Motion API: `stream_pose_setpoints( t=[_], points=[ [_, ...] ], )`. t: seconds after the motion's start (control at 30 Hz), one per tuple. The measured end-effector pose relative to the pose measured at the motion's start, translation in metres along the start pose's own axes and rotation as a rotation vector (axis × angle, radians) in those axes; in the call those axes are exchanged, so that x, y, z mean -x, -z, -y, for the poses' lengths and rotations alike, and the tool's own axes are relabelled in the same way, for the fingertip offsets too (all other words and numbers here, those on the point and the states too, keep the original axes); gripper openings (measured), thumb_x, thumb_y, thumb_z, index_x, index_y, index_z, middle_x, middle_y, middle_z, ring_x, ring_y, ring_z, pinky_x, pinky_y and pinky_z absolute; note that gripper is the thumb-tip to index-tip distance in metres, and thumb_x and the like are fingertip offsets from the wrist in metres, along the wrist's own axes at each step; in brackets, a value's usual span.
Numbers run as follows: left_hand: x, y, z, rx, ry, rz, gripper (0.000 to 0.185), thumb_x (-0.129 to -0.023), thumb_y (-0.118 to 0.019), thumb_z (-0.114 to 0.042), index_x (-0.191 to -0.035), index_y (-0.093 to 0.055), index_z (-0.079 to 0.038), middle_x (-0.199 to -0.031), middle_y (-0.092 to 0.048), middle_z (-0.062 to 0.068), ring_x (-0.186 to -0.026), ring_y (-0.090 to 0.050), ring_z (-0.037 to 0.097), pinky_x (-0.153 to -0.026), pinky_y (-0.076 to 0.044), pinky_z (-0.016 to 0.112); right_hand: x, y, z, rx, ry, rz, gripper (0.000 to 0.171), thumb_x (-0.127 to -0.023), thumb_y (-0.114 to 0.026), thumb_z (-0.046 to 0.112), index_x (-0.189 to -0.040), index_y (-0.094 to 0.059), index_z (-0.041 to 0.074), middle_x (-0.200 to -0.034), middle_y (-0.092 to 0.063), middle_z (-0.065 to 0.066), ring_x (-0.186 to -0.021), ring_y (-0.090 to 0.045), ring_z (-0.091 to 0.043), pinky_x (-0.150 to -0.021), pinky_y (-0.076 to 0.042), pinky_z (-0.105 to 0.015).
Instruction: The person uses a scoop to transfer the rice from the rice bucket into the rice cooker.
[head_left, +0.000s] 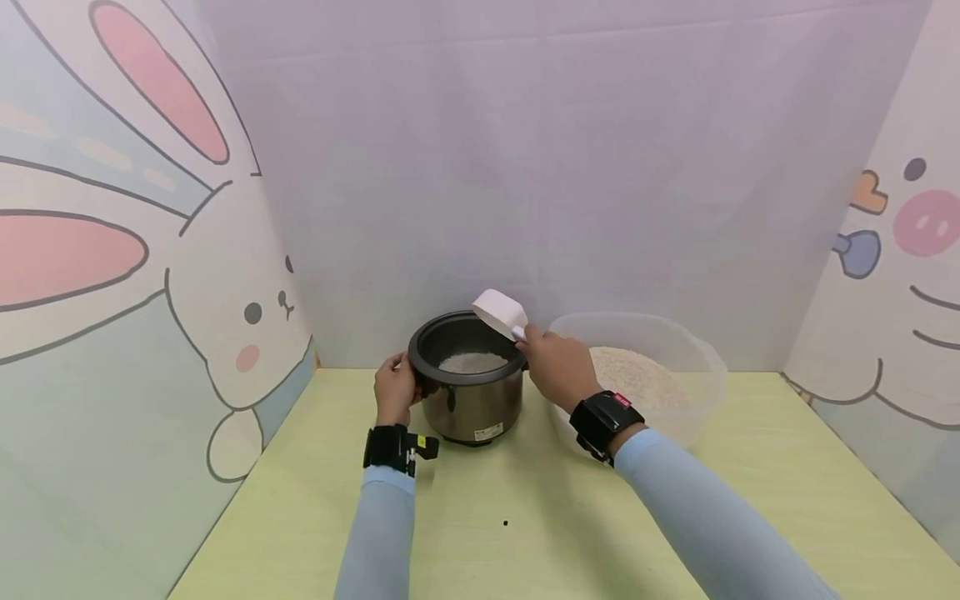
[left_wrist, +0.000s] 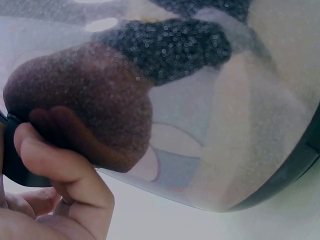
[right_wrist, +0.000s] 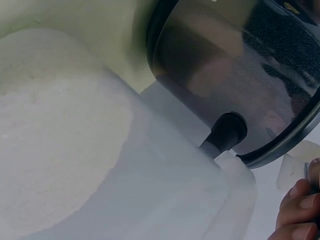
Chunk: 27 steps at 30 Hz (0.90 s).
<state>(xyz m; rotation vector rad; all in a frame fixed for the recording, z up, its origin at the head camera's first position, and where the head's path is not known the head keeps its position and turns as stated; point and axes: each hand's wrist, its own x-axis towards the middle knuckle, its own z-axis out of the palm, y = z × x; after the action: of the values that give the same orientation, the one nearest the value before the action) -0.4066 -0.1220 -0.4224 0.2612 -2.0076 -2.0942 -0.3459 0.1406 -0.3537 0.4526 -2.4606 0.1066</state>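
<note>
Beside the pot, a rice-filled clear tub crowds the right hand.

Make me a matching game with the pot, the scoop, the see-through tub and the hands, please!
Things:
1. metal pot
2. white scoop
3. clear tub
4. left hand

Where or how:
A. to the right of the pot, holding a big heap of rice
B. gripping the pot's side
C. tipped over the pot, held by the right hand
D. on the yellow table, with a little rice inside

Pairs: 1-D, 2-C, 3-A, 4-B
</note>
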Motion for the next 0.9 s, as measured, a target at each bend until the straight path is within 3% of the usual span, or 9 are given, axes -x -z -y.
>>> stream_pose_setpoints(
  t=[0.2,0.37,0.67,0.9],
  points=[
    [0.0,0.001,-0.001,-0.014,-0.006,-0.002,0.04,-0.107,-0.054,-0.034,-0.133,-0.063,-0.005,-0.093,-0.057,0.008,-0.054,-0.054,0.01,-0.049,-0.051,0.022,0.007,-0.001,-0.015,-0.007,0.023,-0.144,0.025,-0.104,-0.062,0.023,-0.111,-0.058,-0.001,-0.063,-0.054,-0.012,-0.042,-0.047,-0.025,-0.036,-0.036,-0.039],
    [0.001,0.001,-0.001,-0.026,-0.006,0.0,0.041,-0.107,-0.053,-0.035,-0.134,-0.063,-0.005,-0.095,-0.057,0.009,-0.055,-0.055,0.01,-0.05,-0.051,0.022,0.016,0.005,-0.039,-0.015,-0.002,-0.221,0.026,-0.103,-0.063,0.022,-0.111,-0.059,-0.003,-0.065,-0.058,-0.016,-0.043,-0.05,-0.031,-0.036,-0.039,-0.044],
    [0.001,0.001,-0.001,-0.026,0.0,0.004,0.041,-0.108,-0.051,-0.034,-0.135,-0.062,-0.005,-0.096,-0.057,0.009,-0.056,-0.055,0.01,-0.051,-0.051,0.022,0.039,0.011,-0.092,0.042,-0.074,-0.175,0.023,-0.102,-0.064,0.019,-0.098,-0.056,-0.002,-0.059,-0.052,-0.014,-0.039,-0.042,-0.028,-0.035,-0.033,-0.043],
    [0.001,0.0,-0.002,-0.007,-0.004,0.004,0.039,-0.108,-0.053,-0.032,-0.134,-0.062,-0.005,-0.092,-0.058,0.008,-0.054,-0.054,0.01,-0.05,-0.051,0.022,0.053,0.02,-0.112,0.02,-0.13,-0.105,0.021,-0.102,-0.064,0.016,-0.098,-0.053,-0.002,-0.061,-0.052,-0.013,-0.041,-0.043,-0.027,-0.036,-0.031,-0.041]
  ],
)
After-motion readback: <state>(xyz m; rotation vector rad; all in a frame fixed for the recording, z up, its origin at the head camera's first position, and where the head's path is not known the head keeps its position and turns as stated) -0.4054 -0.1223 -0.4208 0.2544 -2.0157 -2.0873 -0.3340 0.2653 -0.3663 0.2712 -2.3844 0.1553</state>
